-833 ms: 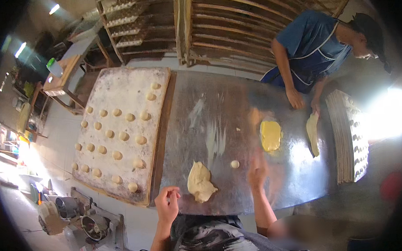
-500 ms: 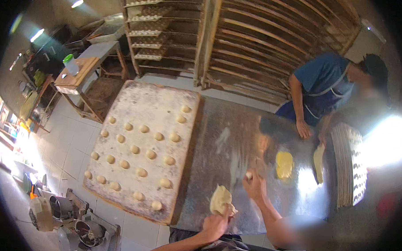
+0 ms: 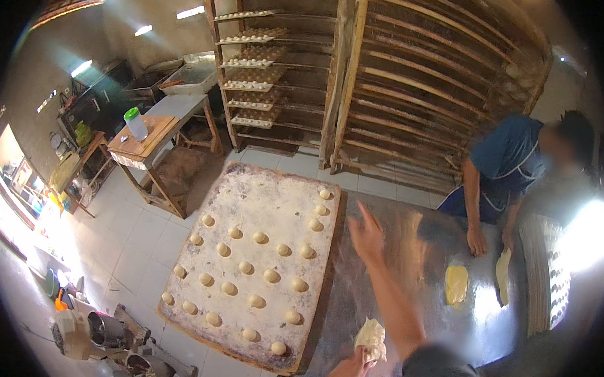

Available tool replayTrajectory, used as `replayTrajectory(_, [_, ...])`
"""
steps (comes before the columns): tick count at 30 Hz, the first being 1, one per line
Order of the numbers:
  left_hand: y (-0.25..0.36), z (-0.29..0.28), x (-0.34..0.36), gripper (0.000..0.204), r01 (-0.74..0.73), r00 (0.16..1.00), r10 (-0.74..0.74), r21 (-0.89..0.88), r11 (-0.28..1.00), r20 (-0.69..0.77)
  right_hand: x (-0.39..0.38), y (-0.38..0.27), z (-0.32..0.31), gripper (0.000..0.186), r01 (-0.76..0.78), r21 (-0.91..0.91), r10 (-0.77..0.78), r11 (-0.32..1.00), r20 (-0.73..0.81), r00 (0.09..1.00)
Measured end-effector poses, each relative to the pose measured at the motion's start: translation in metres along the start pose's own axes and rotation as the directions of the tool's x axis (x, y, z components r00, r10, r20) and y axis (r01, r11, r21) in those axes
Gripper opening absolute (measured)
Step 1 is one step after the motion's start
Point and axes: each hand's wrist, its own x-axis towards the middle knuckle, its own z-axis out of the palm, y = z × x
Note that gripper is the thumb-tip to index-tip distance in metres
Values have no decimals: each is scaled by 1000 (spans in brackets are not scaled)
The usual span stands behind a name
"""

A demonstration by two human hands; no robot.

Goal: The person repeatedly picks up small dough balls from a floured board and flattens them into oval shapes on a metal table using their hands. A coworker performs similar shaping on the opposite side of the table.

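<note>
From where I stand, the soft, pale cream lump of dough point(image 3: 372, 337) is at the near edge of the grey, shiny metal table point(image 3: 413, 317). Its form is irregular, taller than wide, with a small peak at twelve o'clock and a folded, uneven surface. At its seven o'clock is the left hand point(image 3: 350, 369), with the fingers bent and pinching the lower end of this lump. The right hand point(image 3: 367, 236) is at the lump's twelve o'clock, above the table; its fingers are stretched and spread, a little blurred.

At ten o'clock from the lump lies the wide board with whitish, floury surface point(image 3: 269, 196). It carries small round cream dough balls point(image 3: 271, 276), smooth and quite similar in size, standing apart in slanting rows; three make a short line at its one o'clock. At the lump's two o'clock is a flat, glossy yellow slab point(image 3: 456, 284), and beyond it a co-worker's hand point(image 3: 477, 242) rests on the table.
</note>
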Motion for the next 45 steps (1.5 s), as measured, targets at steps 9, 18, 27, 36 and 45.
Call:
replayTrajectory(9, [92,-185,45,35,-59,998,54,219,974,29,-299,54,-156,15,-405,-20,400,914,-125,908])
replayTrajectory(18, [-2,-356,351,47,236,745,198,530,814,-636,-356,125,-139,49,-498,-157,504,853,-4,864])
replayTrajectory(27, [5,-375,389,37,94,909,110,456,885,-402,-419,167,-170,27,-596,42,593,802,-181,785])
replayTrajectory(36, [-19,-386,368,76,50,927,195,620,783,-321,-366,139,-183,28,-486,74,492,871,-147,858])
replayTrajectory(45, [12,-333,262,64,182,949,17,590,787,-315,-318,64,-185,16,-470,503,594,725,-113,796])
